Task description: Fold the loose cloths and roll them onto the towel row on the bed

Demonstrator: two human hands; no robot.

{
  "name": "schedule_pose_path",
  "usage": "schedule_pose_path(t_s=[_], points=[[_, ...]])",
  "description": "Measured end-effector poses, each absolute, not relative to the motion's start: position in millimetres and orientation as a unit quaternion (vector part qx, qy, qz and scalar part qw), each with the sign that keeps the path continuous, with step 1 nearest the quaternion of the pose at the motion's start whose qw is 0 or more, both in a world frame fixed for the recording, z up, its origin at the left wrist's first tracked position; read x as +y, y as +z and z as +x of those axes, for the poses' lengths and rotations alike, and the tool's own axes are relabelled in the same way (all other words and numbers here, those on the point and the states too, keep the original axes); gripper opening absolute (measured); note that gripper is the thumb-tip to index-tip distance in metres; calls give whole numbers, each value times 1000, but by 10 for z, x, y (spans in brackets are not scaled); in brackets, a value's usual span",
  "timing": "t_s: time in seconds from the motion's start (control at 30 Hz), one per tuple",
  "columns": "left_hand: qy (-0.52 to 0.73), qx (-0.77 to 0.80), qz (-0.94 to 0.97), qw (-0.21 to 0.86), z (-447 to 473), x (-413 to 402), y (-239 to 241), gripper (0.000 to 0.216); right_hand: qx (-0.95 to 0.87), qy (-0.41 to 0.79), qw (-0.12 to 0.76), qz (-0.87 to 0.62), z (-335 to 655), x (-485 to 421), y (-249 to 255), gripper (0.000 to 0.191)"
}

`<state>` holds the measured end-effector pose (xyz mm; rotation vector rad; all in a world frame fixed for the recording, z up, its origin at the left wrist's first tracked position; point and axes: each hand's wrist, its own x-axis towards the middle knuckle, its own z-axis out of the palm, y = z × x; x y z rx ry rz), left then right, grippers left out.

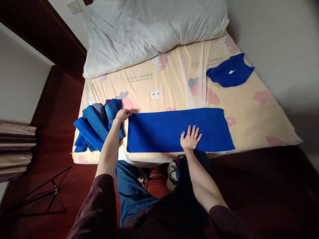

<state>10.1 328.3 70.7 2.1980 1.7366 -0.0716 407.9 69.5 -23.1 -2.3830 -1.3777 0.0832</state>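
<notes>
A long blue towel [169, 127] lies folded into a strip along the near edge of the bed [261, 113]. My left hand [122, 115] pinches the strip's far left corner, fingers closed on the cloth. My right hand [190, 137] lies flat on the towel near its middle, fingers spread. Just left of my left hand sits a pile of folded blue and grey towels [96, 127] at the bed's corner.
A crumpled blue cloth [230, 71] lies at the far right of the bed. A big white pillow [154, 30] fills the head end. A wall runs along the right. Dark red floor, a black stand [47, 196] and curtains [15, 149] are at left.
</notes>
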Motion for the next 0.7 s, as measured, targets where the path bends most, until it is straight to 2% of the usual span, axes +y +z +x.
schedule_pose_path(t_s=[0.13,0.2,0.4,0.6,0.7], points=[[38,670,737,84,258,3026,770,24,-489,44,195,-849,4071,693,-213,64],[76,669,737,53,514,2759,723,30,-490,49,195,-848,4067,693,-206,65],[106,524,835,132,1264,1790,296,53,-490,61,174,-852,4068,726,-194,65],[189,727,651,111,1270,1580,5,65,-497,56,134,-856,4102,750,-200,63],[215,748,619,105,1262,1631,-35,66,-519,55,120,-845,4144,703,-224,64]])
